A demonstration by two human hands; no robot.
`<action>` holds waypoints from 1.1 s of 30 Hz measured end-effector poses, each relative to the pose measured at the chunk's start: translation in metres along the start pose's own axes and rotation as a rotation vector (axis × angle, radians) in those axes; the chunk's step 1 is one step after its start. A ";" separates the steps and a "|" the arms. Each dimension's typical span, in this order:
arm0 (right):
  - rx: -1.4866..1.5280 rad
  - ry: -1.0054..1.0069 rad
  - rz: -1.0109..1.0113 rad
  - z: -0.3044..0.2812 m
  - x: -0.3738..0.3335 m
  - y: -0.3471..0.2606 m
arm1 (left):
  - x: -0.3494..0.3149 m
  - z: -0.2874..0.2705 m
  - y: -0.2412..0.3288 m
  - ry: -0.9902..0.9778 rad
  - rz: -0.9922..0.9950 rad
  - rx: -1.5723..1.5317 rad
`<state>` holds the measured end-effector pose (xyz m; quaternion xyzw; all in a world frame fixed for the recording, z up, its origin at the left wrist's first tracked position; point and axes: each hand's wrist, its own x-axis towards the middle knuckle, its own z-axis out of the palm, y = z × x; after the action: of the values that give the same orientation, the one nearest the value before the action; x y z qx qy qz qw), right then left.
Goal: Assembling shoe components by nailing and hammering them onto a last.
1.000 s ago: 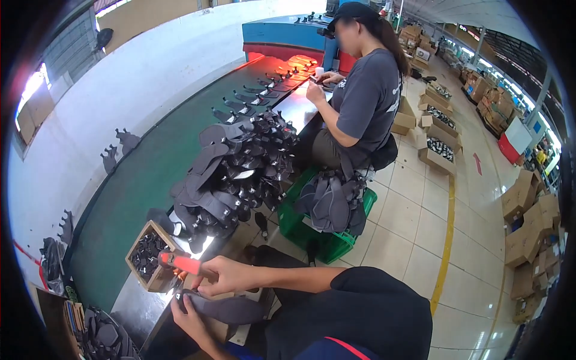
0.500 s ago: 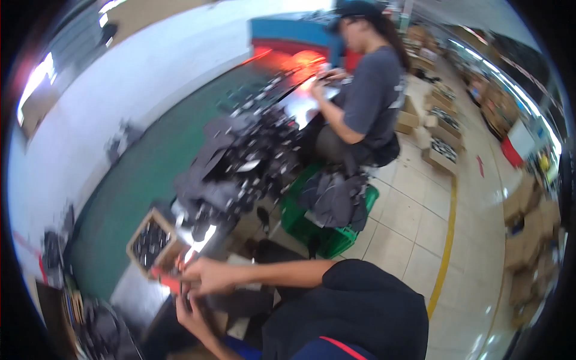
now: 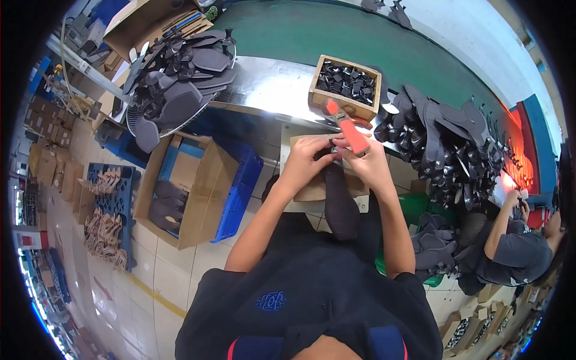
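Note:
A dark brown shoe sole (image 3: 339, 201) points toward my body, its narrow end up between my hands. My left hand (image 3: 307, 161) is closed, thumb and fingers pinching at that narrow end; a small dark piece shows at the fingertips, partly hidden. My right hand (image 3: 371, 165) is closed too, its fingertips meeting the left ones at the sole. A red-handled hand tool (image 3: 353, 135) with a metal middle is held in the right hand and sticks out away from me. Just beyond it stands a wooden box (image 3: 346, 106) of small black pieces.
Dark soles with heels pile up on a rack (image 3: 231, 57) at the far left and on the bench at right. A cardboard box (image 3: 207, 195) beside a blue crate (image 3: 243, 186) stands left of me. A co-worker (image 3: 519, 249) sits at right beside a green crate (image 3: 414, 207).
My view has swung from the co-worker's side to straight ahead over my hands. The hands now meet at the narrow end of the sole; the red-handled tool stays in the right hand.

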<state>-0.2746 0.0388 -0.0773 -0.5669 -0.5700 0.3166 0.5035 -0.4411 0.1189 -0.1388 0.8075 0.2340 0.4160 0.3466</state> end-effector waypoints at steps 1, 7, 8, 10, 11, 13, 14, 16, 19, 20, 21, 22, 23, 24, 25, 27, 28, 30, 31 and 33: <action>-0.153 -0.042 -0.011 -0.002 0.001 0.005 | 0.000 -0.001 -0.001 0.001 0.001 0.001; -0.135 -0.036 -0.006 -0.007 -0.006 0.003 | 0.000 0.003 -0.006 -0.009 0.038 -0.014; -0.071 -0.033 0.022 -0.006 -0.007 0.002 | 0.000 0.002 -0.005 -0.024 0.027 0.006; -0.046 -0.015 0.010 -0.004 -0.007 0.009 | 0.001 0.003 -0.003 -0.038 0.022 0.026; -0.018 -0.001 -0.001 -0.003 -0.008 0.011 | 0.001 0.003 -0.003 -0.031 0.023 0.029; -0.048 0.001 -0.005 -0.004 -0.010 0.007 | 0.000 0.002 -0.003 -0.017 0.027 0.038; -0.076 0.005 -0.003 -0.004 -0.011 0.005 | 0.000 0.002 -0.002 -0.023 0.018 0.025; -0.070 -0.012 0.004 -0.006 -0.012 0.004 | 0.000 0.002 -0.002 -0.028 0.012 0.015; -0.079 -0.012 -0.056 -0.005 -0.010 0.004 | 0.003 0.000 0.005 -0.039 0.016 0.038; -0.095 0.003 -0.125 -0.006 -0.009 0.005 | 0.003 0.000 0.009 -0.031 -0.034 -0.077; -0.096 0.009 -0.124 -0.009 -0.007 0.010 | 0.006 -0.002 0.017 -0.026 -0.085 -0.193; -0.241 0.024 -0.291 -0.015 -0.004 0.017 | 0.009 -0.003 0.023 -0.033 -0.082 -0.195; -0.387 0.038 -0.455 -0.020 -0.003 0.022 | 0.013 -0.004 0.027 -0.028 -0.090 -0.205; -0.384 0.038 -0.451 -0.018 -0.006 0.015 | 0.013 -0.007 0.029 -0.018 -0.106 -0.210; -0.360 0.041 -0.310 -0.016 -0.011 0.000 | 0.011 -0.006 0.025 -0.019 -0.110 -0.211; -0.337 0.049 -0.163 -0.018 -0.022 -0.023 | 0.010 -0.004 0.016 -0.062 -0.195 -0.245; -0.196 0.104 -0.008 -0.019 -0.027 -0.031 | 0.010 -0.005 0.017 -0.065 -0.199 -0.246; -0.090 0.134 0.083 -0.024 -0.039 -0.048 | 0.010 -0.008 0.022 -0.116 -0.247 -0.256; -0.090 0.133 0.086 -0.023 -0.046 -0.056 | 0.009 -0.009 0.020 -0.116 -0.250 -0.257; -0.167 0.178 0.059 -0.018 -0.063 -0.072 | 0.007 -0.011 0.018 -0.110 -0.266 -0.338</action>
<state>-0.2910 -0.0373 -0.0186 -0.6494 -0.5303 0.2311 0.4937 -0.4448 0.1156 -0.1171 0.7214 0.2460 0.3555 0.5410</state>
